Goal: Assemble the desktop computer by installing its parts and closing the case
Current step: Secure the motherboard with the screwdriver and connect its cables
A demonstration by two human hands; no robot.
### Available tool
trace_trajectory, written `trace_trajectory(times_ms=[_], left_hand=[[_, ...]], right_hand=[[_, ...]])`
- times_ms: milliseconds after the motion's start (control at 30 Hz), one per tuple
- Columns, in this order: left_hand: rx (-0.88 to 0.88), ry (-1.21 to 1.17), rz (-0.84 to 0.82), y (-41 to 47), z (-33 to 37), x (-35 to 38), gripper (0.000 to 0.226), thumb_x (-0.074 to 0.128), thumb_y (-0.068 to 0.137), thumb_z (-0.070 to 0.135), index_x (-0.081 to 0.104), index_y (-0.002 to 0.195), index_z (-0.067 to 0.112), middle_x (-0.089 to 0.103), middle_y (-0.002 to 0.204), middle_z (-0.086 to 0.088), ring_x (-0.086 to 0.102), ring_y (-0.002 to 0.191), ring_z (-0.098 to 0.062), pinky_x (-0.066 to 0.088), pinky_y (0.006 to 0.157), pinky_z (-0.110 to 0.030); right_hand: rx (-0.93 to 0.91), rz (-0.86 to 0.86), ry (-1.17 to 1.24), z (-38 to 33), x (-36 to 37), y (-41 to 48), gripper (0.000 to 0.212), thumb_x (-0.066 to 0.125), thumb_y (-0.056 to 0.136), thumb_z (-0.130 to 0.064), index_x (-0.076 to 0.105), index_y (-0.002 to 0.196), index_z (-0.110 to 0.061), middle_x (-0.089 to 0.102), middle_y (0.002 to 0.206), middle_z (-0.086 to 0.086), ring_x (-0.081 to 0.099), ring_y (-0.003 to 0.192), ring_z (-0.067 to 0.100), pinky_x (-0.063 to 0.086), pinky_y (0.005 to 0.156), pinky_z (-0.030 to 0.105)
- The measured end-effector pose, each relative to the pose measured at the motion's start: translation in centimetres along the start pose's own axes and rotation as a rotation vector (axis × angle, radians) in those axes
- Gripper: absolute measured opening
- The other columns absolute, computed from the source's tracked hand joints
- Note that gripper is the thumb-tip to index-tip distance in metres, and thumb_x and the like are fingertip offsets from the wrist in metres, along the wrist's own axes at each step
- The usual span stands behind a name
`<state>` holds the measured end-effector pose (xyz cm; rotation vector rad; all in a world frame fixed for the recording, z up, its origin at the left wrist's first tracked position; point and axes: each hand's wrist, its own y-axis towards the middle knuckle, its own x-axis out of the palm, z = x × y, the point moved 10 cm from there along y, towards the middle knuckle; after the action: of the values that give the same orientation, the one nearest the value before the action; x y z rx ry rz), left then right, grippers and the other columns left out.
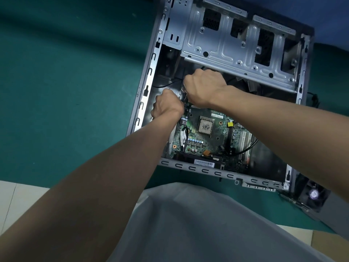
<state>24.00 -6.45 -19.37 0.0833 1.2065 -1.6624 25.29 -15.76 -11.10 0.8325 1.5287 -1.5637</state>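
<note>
An open grey computer case point(143, 103) lies flat on a green mat. A green motherboard point(205, 142) sits inside it, with a bare CPU point(205, 126) at its middle. My left hand point(167, 105) and my right hand point(203, 87) are both down in the case at the board's far left corner, fingers curled. They are close together over a small metal part and thin wires there. What each hand grips is hidden under the knuckles. A black cable point(247, 148) loops over the board's right side.
The metal drive cage point(236, 44) spans the far end of the case. A fan unit point(311, 195) lies on the mat outside the near right corner. The green mat point(66, 82) stretches to the left. My grey clothing point(188, 224) fills the foreground.
</note>
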Motion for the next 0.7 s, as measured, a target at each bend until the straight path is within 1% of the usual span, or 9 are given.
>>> trace_trajectory(times_ms=[67,133,233,300,367,433,567,633,700], left_hand=[[0.000,-0.003,-0.009,0.0,0.0,0.1,0.024,0.054,0.083,0.009,0.069,0.100,0.016,0.067,0.106,-0.004,0.062,0.095,-0.027,0.049,0.090,-0.043],[0.003,-0.002,-0.005,0.1,0.0,0.1,0.024,0.053,0.084,0.007,0.069,0.100,0.015,0.066,0.107,-0.004,0.061,0.096,-0.026,0.048,0.092,-0.042],[0.013,0.021,-0.001,0.1,0.0,0.1,0.022,0.054,0.085,0.008,0.068,0.100,0.015,0.065,0.107,-0.004,0.060,0.097,-0.025,0.048,0.091,-0.042],[0.013,0.028,-0.013,0.1,0.0,0.3,0.020,0.056,0.087,0.009,0.069,0.100,0.016,0.066,0.107,-0.004,0.061,0.096,-0.025,0.049,0.091,-0.042],[0.010,0.028,-0.020,0.2,0.0,0.3,0.019,0.057,0.087,0.010,0.069,0.100,0.016,0.066,0.107,-0.004,0.061,0.097,-0.025,0.049,0.092,-0.042],[0.010,0.025,-0.017,0.2,0.0,0.2,0.020,0.056,0.087,0.010,0.069,0.101,0.016,0.066,0.108,-0.005,0.061,0.097,-0.026,0.049,0.092,-0.041],[0.008,0.025,0.007,0.2,0.0,0.0,0.021,0.054,0.087,0.010,0.068,0.102,0.015,0.065,0.108,-0.006,0.060,0.097,-0.025,0.049,0.092,-0.042],[0.008,0.029,0.006,0.2,0.0,0.0,0.020,0.055,0.087,0.010,0.067,0.102,0.014,0.065,0.107,-0.006,0.060,0.096,-0.025,0.049,0.091,-0.043],[0.008,0.029,-0.002,0.3,0.0,0.2,0.021,0.055,0.087,0.008,0.068,0.102,0.015,0.066,0.107,-0.005,0.061,0.096,-0.025,0.050,0.091,-0.042]], right_hand=[[0.006,-0.069,0.049,0.2,0.7,0.1,0.027,0.041,0.095,-0.016,0.054,0.117,-0.005,0.058,0.103,0.018,0.051,0.085,0.035,0.035,0.067,0.036],[-0.031,-0.136,0.115,0.1,1.1,0.3,0.035,0.039,0.096,-0.015,0.041,0.128,-0.001,0.050,0.085,0.009,0.049,0.081,0.033,0.032,0.063,0.035],[-0.088,-0.069,0.117,0.0,0.4,0.3,0.010,0.041,0.091,-0.010,0.045,0.100,-0.007,0.031,0.069,0.003,0.043,0.075,0.031,0.023,0.051,0.030],[-0.060,-0.018,0.125,0.2,0.0,0.2,0.007,0.041,0.092,-0.013,0.047,0.091,-0.010,0.033,0.071,0.006,0.041,0.075,0.030,0.024,0.053,0.030],[-0.012,-0.006,0.098,0.5,0.3,0.3,0.019,0.040,0.096,-0.018,0.057,0.098,-0.008,0.043,0.083,0.014,0.040,0.076,0.029,0.031,0.062,0.033],[-0.009,-0.027,0.076,0.5,0.6,0.5,0.022,0.039,0.099,-0.021,0.056,0.104,-0.008,0.054,0.089,0.013,0.043,0.075,0.029,0.035,0.065,0.036],[-0.078,-0.130,0.108,-0.1,1.1,0.6,0.032,0.040,0.094,-0.014,0.042,0.124,-0.003,0.037,0.072,0.002,0.042,0.066,0.023,0.032,0.060,0.035],[-0.094,-0.068,0.060,-0.2,0.4,0.5,0.026,0.045,0.091,-0.012,0.051,0.115,-0.005,0.038,0.075,0.007,0.042,0.073,0.029,0.031,0.060,0.035],[-0.055,-0.024,0.025,0.1,0.1,0.3,0.021,0.045,0.093,-0.015,0.058,0.107,-0.005,0.052,0.089,0.017,0.046,0.078,0.034,0.034,0.062,0.035]])
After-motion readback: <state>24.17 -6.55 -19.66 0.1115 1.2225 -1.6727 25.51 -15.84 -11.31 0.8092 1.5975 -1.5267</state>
